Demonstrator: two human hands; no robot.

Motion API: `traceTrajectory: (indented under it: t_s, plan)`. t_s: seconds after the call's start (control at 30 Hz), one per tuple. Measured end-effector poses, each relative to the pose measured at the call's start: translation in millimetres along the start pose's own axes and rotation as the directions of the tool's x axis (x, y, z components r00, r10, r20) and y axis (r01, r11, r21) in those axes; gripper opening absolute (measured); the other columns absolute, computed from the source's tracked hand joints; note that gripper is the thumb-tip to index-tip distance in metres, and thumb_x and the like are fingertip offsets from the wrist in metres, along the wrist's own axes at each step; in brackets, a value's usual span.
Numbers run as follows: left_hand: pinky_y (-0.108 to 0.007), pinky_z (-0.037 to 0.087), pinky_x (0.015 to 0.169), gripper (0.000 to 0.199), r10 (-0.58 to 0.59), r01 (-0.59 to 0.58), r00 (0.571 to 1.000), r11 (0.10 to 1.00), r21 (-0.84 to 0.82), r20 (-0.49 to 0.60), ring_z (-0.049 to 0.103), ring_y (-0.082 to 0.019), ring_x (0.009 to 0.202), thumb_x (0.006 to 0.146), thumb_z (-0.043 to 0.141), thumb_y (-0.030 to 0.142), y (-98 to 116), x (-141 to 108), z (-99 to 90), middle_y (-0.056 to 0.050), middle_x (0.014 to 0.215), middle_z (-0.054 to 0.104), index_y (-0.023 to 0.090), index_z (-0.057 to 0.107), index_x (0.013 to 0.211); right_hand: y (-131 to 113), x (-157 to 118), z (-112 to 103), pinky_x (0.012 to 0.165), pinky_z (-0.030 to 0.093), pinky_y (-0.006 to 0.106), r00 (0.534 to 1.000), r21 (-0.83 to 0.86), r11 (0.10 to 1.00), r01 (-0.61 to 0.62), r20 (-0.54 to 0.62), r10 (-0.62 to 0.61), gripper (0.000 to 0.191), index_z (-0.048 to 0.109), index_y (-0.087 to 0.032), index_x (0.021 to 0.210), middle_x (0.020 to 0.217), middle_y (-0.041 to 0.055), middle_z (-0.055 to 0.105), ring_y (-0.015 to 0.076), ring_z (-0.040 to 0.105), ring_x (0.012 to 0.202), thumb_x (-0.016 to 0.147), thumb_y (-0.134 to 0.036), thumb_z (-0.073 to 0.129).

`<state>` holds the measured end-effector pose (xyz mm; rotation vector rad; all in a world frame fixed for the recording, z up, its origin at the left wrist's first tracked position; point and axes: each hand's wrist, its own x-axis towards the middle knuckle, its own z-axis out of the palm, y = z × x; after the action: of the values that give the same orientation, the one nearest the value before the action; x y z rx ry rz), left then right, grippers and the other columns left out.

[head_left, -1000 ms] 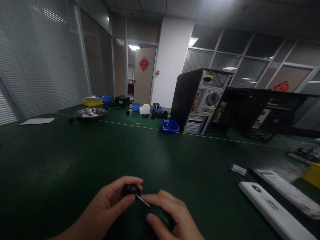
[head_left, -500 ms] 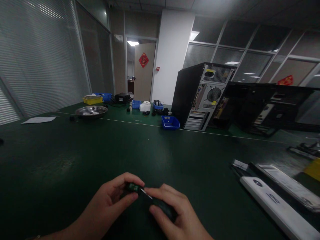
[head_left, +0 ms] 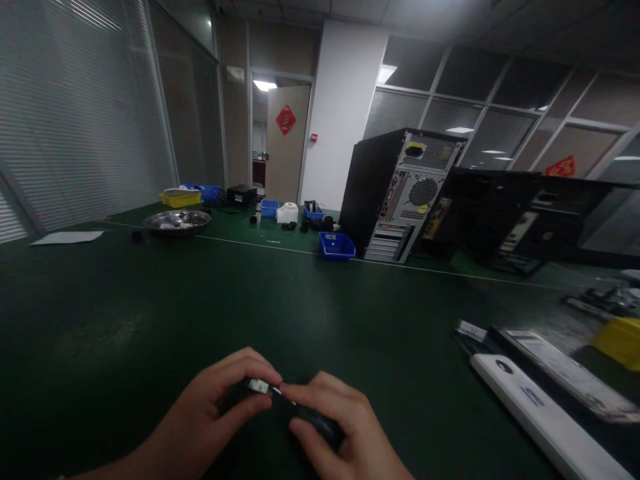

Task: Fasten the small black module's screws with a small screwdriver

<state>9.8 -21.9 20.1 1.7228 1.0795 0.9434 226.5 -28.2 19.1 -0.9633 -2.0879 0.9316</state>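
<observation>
As we look forward and down through the head view, we find the left hand [head_left: 215,400] and the right hand [head_left: 345,423] close together, low in the middle, above a dark green tabletop [head_left: 200,307]. Our left hand is closed on a small dark part [head_left: 259,385] with a pale face, pinched between the thumb and the fingers. Our right hand is wrapped around the dark handle of a slim tool [head_left: 320,425], its forefinger stretched forward along it. The tool's short bright shaft points at the small part; we cannot tell whether its tip touches, since the fingertips crowd in there. The part thus sits just left of the tool's end, held off the table as far as we can see.

To our right lies a long white device [head_left: 540,407], and beyond it a yellow bin [head_left: 620,341]. Farther back we see a blue bin [head_left: 337,255] just beside an upright computer tower [head_left: 373,197], its back panel turned our way. Far left, a shiny metal bowl [head_left: 177,232] stands near a sheet of paper [head_left: 67,238].
</observation>
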Motion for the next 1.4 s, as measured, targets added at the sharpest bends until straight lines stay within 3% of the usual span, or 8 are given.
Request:
traceTrajectory:
  t_s: [0.13, 0.3, 0.4, 0.7, 1.13, 1.4]
  plan:
    - [-0.032, 0.049, 0.081, 0.012, -0.043, 0.044, 0.999, 0.999, -0.023, 0.008, 0.066, -0.025, 0.090, 0.080, 0.068, 0.022, 0.8, 3.0, -0.3, -0.004, 0.089, 0.071, 0.025, 0.076, 0.089, -2.7, -1.7, -1.7, 0.070, 0.048, 0.030, 1.000, 0.022, 1.000, -0.021, 0.006, 0.021, 0.034, 0.069, -0.018, 0.119, 0.091, 0.0097, 0.067, 0.0202, 0.064, 0.082, 0.086, -0.016, 0.059]
    - [-0.032, 0.051, 0.080, 0.021, -0.188, 0.181, 0.982, 0.949, -0.257, -0.002, 0.068, -0.024, 0.089, 0.083, 0.066, 0.027, -1.0, 1.4, 2.4, -0.003, 0.095, 0.074, 0.025, 0.071, 0.103, -6.8, -2.4, -3.5, 0.072, 0.047, 0.029, 1.000, 0.036, 0.999, 0.001, -0.007, -0.001, 0.037, 0.068, -0.023, 0.120, 0.091, 0.0065, 0.067, 0.0189, 0.063, 0.082, 0.086, -0.011, 0.059]
    - [-0.031, 0.052, 0.076, 0.016, -0.172, 0.166, 0.985, 0.935, -0.315, 0.009, 0.068, -0.022, 0.082, 0.086, 0.062, 0.032, -1.4, 1.1, 3.1, -0.004, 0.092, 0.074, 0.023, 0.071, 0.096, -6.2, -1.8, -3.4, 0.070, 0.047, 0.029, 1.000, 0.036, 0.999, 0.002, -0.023, -0.001, 0.036, 0.069, -0.021, 0.118, 0.089, 0.0071, 0.067, 0.0191, 0.064, 0.080, 0.085, -0.012, 0.059]
    - [-0.030, 0.052, 0.072, 0.019, -0.164, 0.160, 0.986, 0.915, -0.371, 0.020, 0.067, -0.021, 0.077, 0.078, 0.072, 0.038, -1.7, 6.0, 1.9, -0.003, 0.083, 0.074, 0.021, 0.075, 0.085, 1.5, -0.7, -1.1, 0.067, 0.047, 0.028, 0.999, 0.064, 0.998, 0.019, -0.052, -0.015, 0.037, 0.070, -0.021, 0.118, 0.088, 0.0081, 0.068, 0.0198, 0.065, 0.079, 0.082, -0.013, 0.063]
    - [-0.030, 0.051, 0.071, 0.012, -0.177, 0.203, 0.979, 0.893, -0.401, 0.102, 0.068, -0.020, 0.072, 0.077, 0.071, 0.023, 2.7, 5.4, 4.5, -0.002, 0.075, 0.075, 0.019, 0.077, 0.087, 0.7, -0.6, -0.7, 0.067, 0.048, 0.029, 0.998, 0.089, 0.995, 0.046, -0.050, -0.042, 0.031, 0.073, -0.021, 0.112, 0.086, 0.0081, 0.068, 0.0195, 0.065, 0.077, 0.085, -0.015, 0.060]
    - [-0.030, 0.051, 0.071, 0.017, -0.149, 0.181, 0.983, 0.862, -0.473, 0.105, 0.067, -0.019, 0.072, 0.078, 0.073, 0.031, -4.4, 5.8, 6.2, -0.003, 0.075, 0.076, 0.019, 0.075, 0.090, -1.4, -0.8, -1.9, 0.070, 0.049, 0.030, 0.999, 0.108, 0.994, 0.030, -0.021, -0.028, 0.031, 0.072, -0.022, 0.113, 0.089, 0.0084, 0.068, 0.0200, 0.066, 0.081, 0.086, -0.014, 0.060]
